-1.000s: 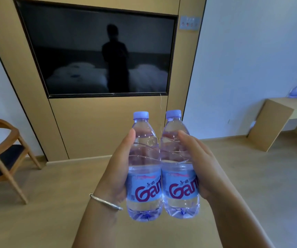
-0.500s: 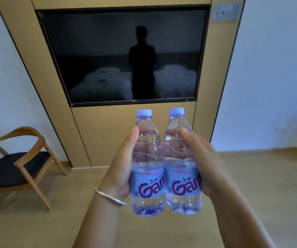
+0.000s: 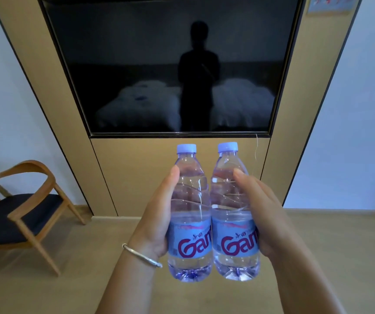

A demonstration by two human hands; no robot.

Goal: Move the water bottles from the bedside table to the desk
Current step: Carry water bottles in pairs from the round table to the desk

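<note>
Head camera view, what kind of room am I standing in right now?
Probably a hotel room. A large dark TV set in a wood wall panel reflects two white-made beds, a wooden armchair stands at left, and each hand holds a small water bottle.

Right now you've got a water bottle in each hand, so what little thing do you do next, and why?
Probably keep both grips firm and turn to look for the desk. The left hand holds one clear plastic bottle with a pale blue cap, the right hand its twin, upright and touching. Ahead are only a dark wall television and a wooden chair with a dark seat; no desk shows.
</note>
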